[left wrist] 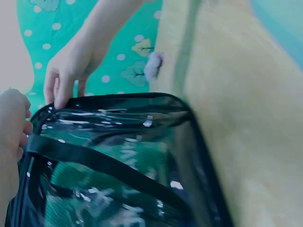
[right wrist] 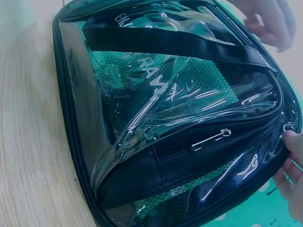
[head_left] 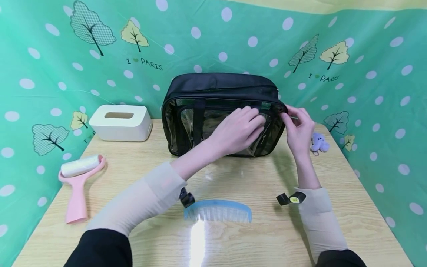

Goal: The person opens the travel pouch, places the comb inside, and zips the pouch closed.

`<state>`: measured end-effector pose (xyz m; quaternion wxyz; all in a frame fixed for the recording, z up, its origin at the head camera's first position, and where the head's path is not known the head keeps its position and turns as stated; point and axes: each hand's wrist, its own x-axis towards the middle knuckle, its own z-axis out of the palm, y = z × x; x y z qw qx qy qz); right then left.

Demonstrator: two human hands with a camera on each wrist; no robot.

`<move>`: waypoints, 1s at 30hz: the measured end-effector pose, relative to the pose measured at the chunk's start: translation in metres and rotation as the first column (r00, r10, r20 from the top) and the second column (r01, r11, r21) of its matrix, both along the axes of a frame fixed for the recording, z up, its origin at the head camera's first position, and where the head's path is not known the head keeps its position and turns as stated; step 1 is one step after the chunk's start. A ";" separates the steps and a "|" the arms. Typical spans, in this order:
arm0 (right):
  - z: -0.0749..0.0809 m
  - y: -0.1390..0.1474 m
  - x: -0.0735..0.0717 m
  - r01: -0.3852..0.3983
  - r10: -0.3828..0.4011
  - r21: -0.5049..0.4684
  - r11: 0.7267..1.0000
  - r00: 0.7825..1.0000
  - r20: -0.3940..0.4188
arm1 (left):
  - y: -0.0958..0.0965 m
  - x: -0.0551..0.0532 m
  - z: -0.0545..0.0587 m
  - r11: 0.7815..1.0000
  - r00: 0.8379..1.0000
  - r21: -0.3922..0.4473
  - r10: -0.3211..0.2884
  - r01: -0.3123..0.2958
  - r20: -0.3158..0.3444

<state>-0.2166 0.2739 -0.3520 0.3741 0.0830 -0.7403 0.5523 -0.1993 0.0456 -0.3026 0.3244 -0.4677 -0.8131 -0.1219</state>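
Note:
A black toiletry bag (head_left: 221, 84) with clear panels stands upright at the back of the table. At its upper right corner my right hand (head_left: 300, 128) pinches the edge between thumb and fingers. The right wrist view shows the thumb beside a small metal ring (right wrist: 288, 127) there. My left hand (head_left: 241, 129) hovers before the upper right part of the front panel, fingers loosely bent, with nothing visible in them. A dark strap (left wrist: 102, 161) crosses the clear panel, which carries pale lettering. Lower down, a silver zipper pull (right wrist: 210, 140) lies on a side pocket.
A white tissue box (head_left: 120, 124) is left of the bag, with a pink lint roller (head_left: 77, 198) nearer the front. A blue comb (head_left: 217, 210) lies at the front centre. The small purple plush (head_left: 319, 142) sits right of my right hand. Green patterned cloth surrounds the table.

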 end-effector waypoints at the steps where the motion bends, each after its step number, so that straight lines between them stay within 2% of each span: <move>1: 0.000 0.000 0.000 0.001 -0.001 -0.004 1.000 1.000 0.003 | -0.005 0.003 -0.005 1.000 1.000 -0.001 -0.010 0.010 0.014; 9: 0.001 -0.001 0.001 0.007 -0.007 -0.005 1.000 1.000 0.014 | -0.034 0.022 -0.040 0.999 0.991 0.026 -0.051 0.048 0.127; 15: 0.007 -0.005 0.006 0.009 -0.009 -0.002 1.000 1.000 0.012 | -0.052 0.042 -0.071 0.997 0.984 -0.043 -0.057 0.066 0.169; 18: 0.005 -0.003 0.003 0.013 -0.013 -0.001 1.000 1.000 0.006 | -0.062 0.051 -0.086 0.993 0.980 -0.087 -0.064 0.082 0.189; 24: 0.000 0.001 -0.001 0.007 -0.007 -0.008 1.000 1.000 0.004 | -0.083 0.072 -0.112 0.989 0.948 -0.107 -0.066 0.104 0.311; 30: 0.000 0.001 -0.001 -0.007 0.007 0.004 1.000 1.000 -0.007 | -0.101 0.090 -0.135 0.985 0.918 -0.139 -0.037 0.099 0.394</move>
